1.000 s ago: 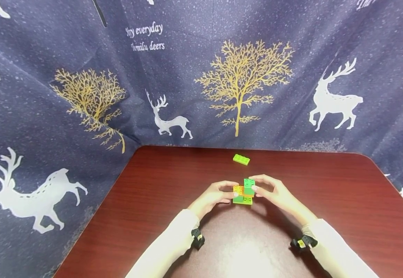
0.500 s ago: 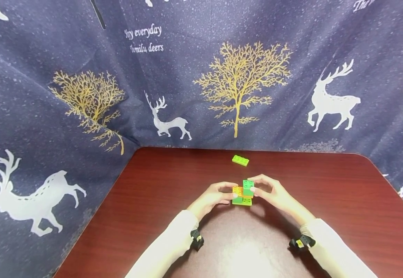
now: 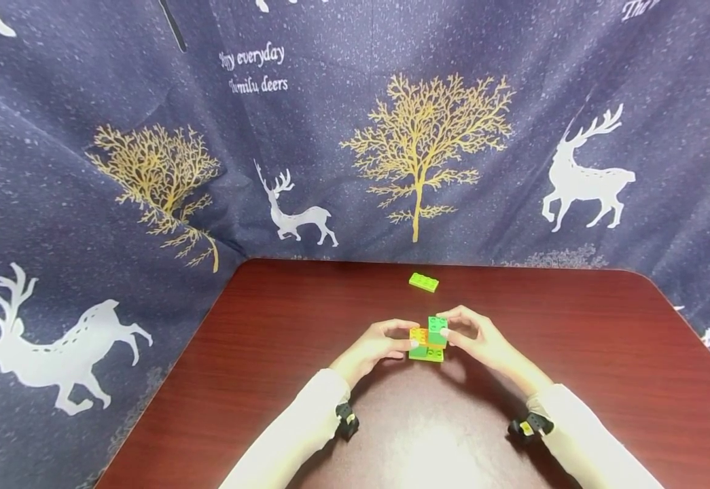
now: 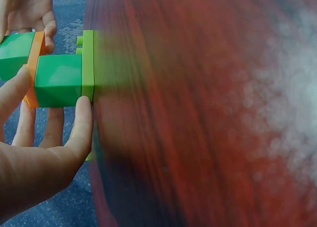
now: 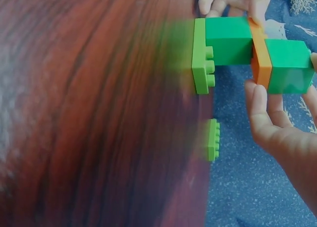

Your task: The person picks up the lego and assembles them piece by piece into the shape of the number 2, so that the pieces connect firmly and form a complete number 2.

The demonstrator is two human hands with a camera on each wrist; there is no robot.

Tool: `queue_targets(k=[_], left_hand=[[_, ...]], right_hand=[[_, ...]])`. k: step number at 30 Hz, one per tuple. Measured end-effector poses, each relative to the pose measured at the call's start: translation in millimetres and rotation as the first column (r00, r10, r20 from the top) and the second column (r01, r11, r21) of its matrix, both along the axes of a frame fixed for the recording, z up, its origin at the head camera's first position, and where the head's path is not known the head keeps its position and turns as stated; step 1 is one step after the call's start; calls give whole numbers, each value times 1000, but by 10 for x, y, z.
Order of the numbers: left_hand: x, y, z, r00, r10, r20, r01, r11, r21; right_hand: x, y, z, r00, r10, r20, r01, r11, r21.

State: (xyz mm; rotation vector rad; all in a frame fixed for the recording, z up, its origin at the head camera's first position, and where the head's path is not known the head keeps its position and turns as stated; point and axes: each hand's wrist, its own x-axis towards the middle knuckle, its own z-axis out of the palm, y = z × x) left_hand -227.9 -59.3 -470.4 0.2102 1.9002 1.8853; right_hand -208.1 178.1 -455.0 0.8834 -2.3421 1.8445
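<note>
A small stack of toy building bricks stands on the table between both hands. Its base is a lime-green plate (image 3: 435, 356) (image 5: 199, 59), with bare studs on the right. On its left end sits a green brick (image 4: 58, 81), and over that lies an orange plate (image 3: 417, 334) (image 5: 261, 59). Another green brick (image 3: 437, 330) (image 5: 291, 66) tops the orange plate's right end. My left hand (image 3: 374, 346) holds the stack's left side, thumb at the orange plate and lower brick. My right hand (image 3: 484, 341) pinches the upper green brick, with a fingertip close to the orange plate.
A loose lime-green plate (image 3: 424, 282) (image 5: 213, 140) lies behind the stack, toward the back edge of the dark red wooden table (image 3: 306, 299). A blue curtain (image 3: 330, 136) with deer and trees hangs behind and to the left of the table.
The head view shifts very slightly. Both hands keep their hold on the stack, and the bricks stay arranged as before.
</note>
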Motion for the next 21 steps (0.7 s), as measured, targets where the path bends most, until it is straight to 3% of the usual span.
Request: queue_targets(k=[6,21], left_hand=[[21,-2,-4,1000,9,-1,-9,1000,-7],[24,12,30,1000,16,-23,-16,1000,-26]], right_hand=[[-15,-7,-36,999,22,-40,-23,1000,-14],[21,9,-8,1000,-2,-4,2,1000,-2]])
